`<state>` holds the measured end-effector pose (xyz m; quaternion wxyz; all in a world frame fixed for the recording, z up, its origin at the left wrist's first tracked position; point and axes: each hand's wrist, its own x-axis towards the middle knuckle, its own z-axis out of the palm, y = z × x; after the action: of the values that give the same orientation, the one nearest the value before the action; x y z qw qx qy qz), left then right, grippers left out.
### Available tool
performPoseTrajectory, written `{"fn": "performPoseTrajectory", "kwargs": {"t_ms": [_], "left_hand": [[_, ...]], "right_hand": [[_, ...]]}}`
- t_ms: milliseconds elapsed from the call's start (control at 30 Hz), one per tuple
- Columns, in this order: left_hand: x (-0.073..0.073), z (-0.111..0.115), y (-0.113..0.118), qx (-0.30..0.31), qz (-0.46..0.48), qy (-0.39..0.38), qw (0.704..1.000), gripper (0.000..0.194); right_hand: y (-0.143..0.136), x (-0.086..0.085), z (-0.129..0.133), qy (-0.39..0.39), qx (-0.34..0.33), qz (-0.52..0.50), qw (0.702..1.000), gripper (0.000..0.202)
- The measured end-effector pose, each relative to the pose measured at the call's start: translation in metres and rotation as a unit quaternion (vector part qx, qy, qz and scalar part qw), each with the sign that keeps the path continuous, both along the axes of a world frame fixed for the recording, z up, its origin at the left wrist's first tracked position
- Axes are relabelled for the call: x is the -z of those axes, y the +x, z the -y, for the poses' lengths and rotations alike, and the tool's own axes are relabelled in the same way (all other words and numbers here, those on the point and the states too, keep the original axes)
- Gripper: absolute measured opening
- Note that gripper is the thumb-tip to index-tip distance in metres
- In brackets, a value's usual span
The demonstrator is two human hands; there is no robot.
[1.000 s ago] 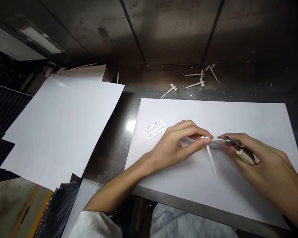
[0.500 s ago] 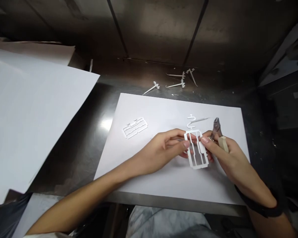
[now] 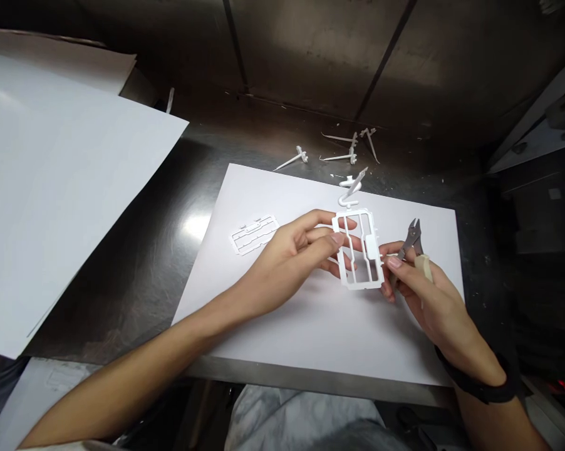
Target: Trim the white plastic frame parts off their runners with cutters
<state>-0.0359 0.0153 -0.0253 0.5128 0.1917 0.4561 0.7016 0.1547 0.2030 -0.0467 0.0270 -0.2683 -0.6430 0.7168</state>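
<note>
My left hand (image 3: 305,250) pinches the left side of a white plastic frame (image 3: 370,247), thumb in front and fingers behind. The frame is a rectangle with thin bars inside, held tilted above the white paper. From its far end a curved white sprue (image 3: 349,200) with a straight spike still hangs on. In my right hand (image 3: 423,282) are side cutters (image 3: 413,241) with pale handles, their jaws pointing away from me and slightly apart. The fingertips of that hand are close to the frame's right edge; whether they touch it I cannot tell.
White paper (image 3: 311,338) covers part of the metal table (image 3: 193,169). On it, left, lies a similar white frame (image 3: 245,241). Several cut-off sprues (image 3: 301,155) and small scraps are behind the paper. A stack of large white sheets (image 3: 76,150) stands left; a metal wall (image 3: 311,50) rises behind.
The frame has turned a little and come up off the paper, its sprue now pointing away. My right thumb has come off the frame's right edge. The camera view has shifted slightly.
</note>
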Motion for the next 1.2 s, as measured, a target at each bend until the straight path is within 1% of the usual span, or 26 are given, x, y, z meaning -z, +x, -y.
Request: {"fn": "performPoseTrajectory", "kwargs": {"t_ms": [300,500,600,667,767,867,1033,1100,1200], "left_hand": [[0.0,0.001,0.002,0.019,-0.043,0.0,0.999,0.018],[0.0,0.001,0.002,0.03,-0.048,-0.004,0.998,0.019],[0.001,0.001,0.002,0.025,-0.023,0.007,0.999,0.02],[0.002,0.002,0.001,0.013,0.029,0.007,0.999,0.021],[0.002,0.003,-0.002,-0.003,0.129,-0.011,0.992,0.028],[0.0,0.004,-0.007,0.008,0.192,-0.023,0.981,0.036],[-0.001,0.003,-0.01,0.021,0.244,-0.02,0.969,0.071],[-0.003,0.002,-0.012,0.021,0.255,-0.015,0.967,0.078],[-0.005,0.002,-0.016,0.013,0.248,-0.003,0.969,0.08]], "right_hand": [[0.0,0.005,-0.003,0.053,0.012,0.016,0.998,0.021],[-0.002,0.01,-0.005,0.055,0.016,0.02,0.998,0.019],[-0.002,0.009,-0.005,0.054,0.006,0.016,0.998,0.02],[-0.002,0.008,-0.004,0.052,-0.002,0.018,0.998,0.021],[-0.002,0.007,-0.004,0.053,-0.003,0.029,0.998,0.024],[-0.003,0.007,-0.003,0.055,-0.005,0.04,0.998,0.026],[-0.004,0.009,-0.004,0.056,-0.015,0.042,0.997,0.028],[-0.002,0.01,-0.005,0.065,-0.018,0.046,0.997,0.03],[0.002,0.009,-0.007,0.086,-0.027,0.071,0.993,0.032]]}}
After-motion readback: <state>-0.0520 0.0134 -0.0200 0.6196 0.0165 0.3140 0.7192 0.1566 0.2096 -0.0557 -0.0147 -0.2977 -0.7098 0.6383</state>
